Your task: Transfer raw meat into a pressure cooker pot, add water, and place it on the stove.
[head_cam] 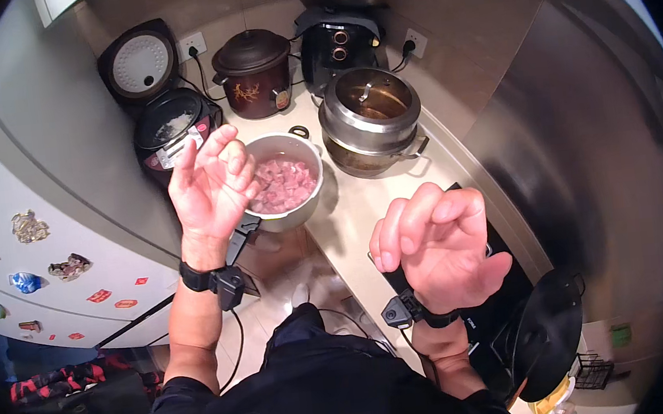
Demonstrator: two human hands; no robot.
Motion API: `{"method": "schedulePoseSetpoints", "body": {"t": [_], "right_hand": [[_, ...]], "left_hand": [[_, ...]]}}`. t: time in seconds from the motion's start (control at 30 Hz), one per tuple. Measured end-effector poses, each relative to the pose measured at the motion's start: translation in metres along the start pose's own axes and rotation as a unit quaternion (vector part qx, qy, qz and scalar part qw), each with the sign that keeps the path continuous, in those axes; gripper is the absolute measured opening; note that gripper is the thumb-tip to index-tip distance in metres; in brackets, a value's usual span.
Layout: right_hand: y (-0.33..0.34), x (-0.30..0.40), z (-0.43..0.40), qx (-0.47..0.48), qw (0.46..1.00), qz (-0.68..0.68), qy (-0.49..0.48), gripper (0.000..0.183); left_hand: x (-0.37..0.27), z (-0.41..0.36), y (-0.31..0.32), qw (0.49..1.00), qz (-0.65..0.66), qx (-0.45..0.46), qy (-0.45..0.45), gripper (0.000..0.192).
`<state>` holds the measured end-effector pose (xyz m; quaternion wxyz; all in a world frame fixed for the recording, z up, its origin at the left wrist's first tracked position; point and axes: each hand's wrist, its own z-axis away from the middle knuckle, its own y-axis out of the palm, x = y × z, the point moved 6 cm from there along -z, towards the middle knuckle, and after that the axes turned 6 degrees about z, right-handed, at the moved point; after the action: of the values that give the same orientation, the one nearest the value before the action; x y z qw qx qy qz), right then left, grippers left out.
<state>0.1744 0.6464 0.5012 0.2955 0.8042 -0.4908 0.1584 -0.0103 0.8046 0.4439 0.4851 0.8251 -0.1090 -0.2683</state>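
My left hand (213, 185) is raised palm up with curled fingers and holds nothing. It overlaps the left side of a metal pot (317, 169) with a black handle; cut pink raw meat (286, 182) lies in the pot. My right hand (440, 244) hangs in the air over the counter and the black cooktop, palm up, fingers bent, thumb apart, with nothing in it. Behind my left hand stands a rice cooker (147, 126) with its lid up and some rice (175, 126) inside. A steel steamer pot (371, 122) with a glass lid stands right of the meat pot.
A dark slow cooker (253, 74) and a black air fryer (340, 50) stand along the wall. A black wok (550, 335) is on the cooktop (499, 298) at right. At left is a fridge (112, 234) with magnets. Cords hang from both of my wrist devices.
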Motion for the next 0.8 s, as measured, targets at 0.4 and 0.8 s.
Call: {"method": "schedulePoseSetpoints", "body": {"t": [0.4,0.8], "right_hand": [[-0.013,-0.043,0.020,-0.086,0.979,0.151,0.106,0.050],[0.087,0.060,-0.059,-0.051,0.909,0.403,0.098,0.082]], "left_hand": [[-0.017,0.017,-0.060,0.976,-0.164,-0.134,-0.040,0.026],[-0.061,0.016,0.147,0.842,-0.422,0.238,0.236,0.043]]}}
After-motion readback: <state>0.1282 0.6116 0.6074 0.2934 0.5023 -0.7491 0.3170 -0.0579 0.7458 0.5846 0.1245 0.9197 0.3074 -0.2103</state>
